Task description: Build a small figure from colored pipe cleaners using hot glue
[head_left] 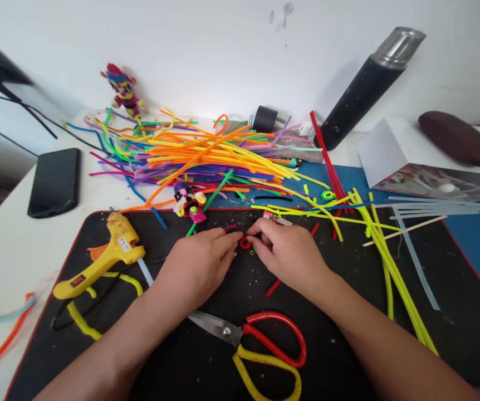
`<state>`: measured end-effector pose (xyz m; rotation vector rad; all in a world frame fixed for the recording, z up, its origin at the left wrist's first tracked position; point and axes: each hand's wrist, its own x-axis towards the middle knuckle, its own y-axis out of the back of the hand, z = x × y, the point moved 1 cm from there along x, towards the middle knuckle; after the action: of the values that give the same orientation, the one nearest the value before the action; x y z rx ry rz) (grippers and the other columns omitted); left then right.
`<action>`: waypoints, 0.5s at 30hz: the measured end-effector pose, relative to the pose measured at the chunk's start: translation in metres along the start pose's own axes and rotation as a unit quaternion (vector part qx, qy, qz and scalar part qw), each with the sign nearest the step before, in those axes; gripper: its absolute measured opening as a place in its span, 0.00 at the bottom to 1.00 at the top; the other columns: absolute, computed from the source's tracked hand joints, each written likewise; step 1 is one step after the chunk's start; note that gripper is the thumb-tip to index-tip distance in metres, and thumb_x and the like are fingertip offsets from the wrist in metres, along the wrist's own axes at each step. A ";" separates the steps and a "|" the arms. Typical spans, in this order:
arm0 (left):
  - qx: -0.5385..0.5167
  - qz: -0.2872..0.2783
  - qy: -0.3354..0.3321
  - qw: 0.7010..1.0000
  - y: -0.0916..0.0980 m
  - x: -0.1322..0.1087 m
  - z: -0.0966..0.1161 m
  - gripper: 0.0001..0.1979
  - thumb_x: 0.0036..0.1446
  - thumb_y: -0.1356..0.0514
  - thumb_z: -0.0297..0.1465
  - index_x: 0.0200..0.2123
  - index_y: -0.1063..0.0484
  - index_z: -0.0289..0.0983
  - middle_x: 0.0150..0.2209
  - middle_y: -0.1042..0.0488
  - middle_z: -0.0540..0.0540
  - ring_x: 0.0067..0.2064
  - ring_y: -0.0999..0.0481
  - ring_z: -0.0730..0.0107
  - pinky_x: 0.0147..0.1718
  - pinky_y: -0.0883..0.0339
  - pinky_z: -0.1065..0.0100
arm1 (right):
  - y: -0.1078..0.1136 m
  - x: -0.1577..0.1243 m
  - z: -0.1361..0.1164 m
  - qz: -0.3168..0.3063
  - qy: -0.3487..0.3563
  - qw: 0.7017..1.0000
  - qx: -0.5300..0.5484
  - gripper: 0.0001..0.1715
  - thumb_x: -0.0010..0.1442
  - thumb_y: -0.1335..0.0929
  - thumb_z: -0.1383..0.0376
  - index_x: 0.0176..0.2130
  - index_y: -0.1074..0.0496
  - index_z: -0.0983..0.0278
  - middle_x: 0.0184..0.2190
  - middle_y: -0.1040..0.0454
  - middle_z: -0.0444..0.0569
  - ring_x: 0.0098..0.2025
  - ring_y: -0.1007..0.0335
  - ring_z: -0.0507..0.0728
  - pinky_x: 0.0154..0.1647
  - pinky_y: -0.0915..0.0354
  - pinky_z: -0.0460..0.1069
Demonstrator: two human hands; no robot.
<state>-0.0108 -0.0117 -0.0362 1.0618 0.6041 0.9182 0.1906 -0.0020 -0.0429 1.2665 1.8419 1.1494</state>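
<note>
A small curled red pipe cleaner ring (245, 243) sits between my fingertips, low over the black mat. My left hand (198, 264) is closed, its fingers pressed together at the ring's left side. From the right, my right hand (288, 250) pinches the ring with thumb and forefinger. Scissors (227, 332) with one red and one yellow handle lie open just below my hands. Behind my left hand lies a small pipe cleaner figure (190, 205) with a blue top and magenta body. A cut red pipe cleaner piece (273, 287) rests under my right hand.
A yellow glue gun (117, 250) lies at left, near a black phone (54, 182). Colourful pipe cleaners (206, 153) are heaped behind. Yellow-green stems (390, 273) and clear glue sticks (440, 205) lie right. A black flask (361, 94) leans against the wall.
</note>
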 end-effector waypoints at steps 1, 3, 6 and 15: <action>0.001 0.000 0.001 1.000 0.000 0.000 0.000 0.16 0.71 0.42 0.27 0.56 0.20 0.37 0.42 0.16 0.44 0.40 0.15 0.61 0.36 0.22 0.65 | 0.000 0.000 0.000 0.001 0.001 1.000 0.000 0.05 0.68 0.30 0.64 0.42 0.22 0.60 0.24 0.25 0.41 0.27 0.30 0.54 0.30 0.49 0.48; 0.002 0.002 0.003 1.000 0.000 0.000 0.001 0.16 0.70 0.42 0.27 0.56 0.19 0.37 0.42 0.16 0.44 0.40 0.15 0.60 0.36 0.22 0.65 | 0.000 0.000 0.000 0.003 0.001 1.000 0.001 0.05 0.68 0.30 0.64 0.42 0.22 0.60 0.24 0.25 0.41 0.27 0.30 0.54 0.30 0.49 0.48; 0.003 0.005 0.001 1.000 0.000 0.000 0.000 0.16 0.71 0.42 0.28 0.56 0.19 0.37 0.42 0.15 0.44 0.40 0.15 0.61 0.37 0.23 0.65 | 0.000 0.000 0.000 0.004 0.001 1.000 0.003 0.04 0.68 0.30 0.64 0.42 0.22 0.60 0.24 0.24 0.42 0.27 0.30 0.54 0.30 0.48 0.48; -0.001 0.004 0.000 1.000 -0.001 -0.001 -0.003 0.16 0.71 0.44 0.30 0.56 0.20 0.38 0.43 0.16 0.43 0.42 0.15 0.62 0.39 0.23 0.66 | 0.002 -0.002 0.003 0.000 0.002 0.999 0.035 0.06 0.69 0.30 0.64 0.44 0.21 0.59 0.26 0.23 0.42 0.27 0.29 0.54 0.31 0.44 0.48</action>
<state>-0.0132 -0.0118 -0.0386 1.0630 0.5983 0.9253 0.1944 -0.0026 -0.0424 1.3043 1.8999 1.0979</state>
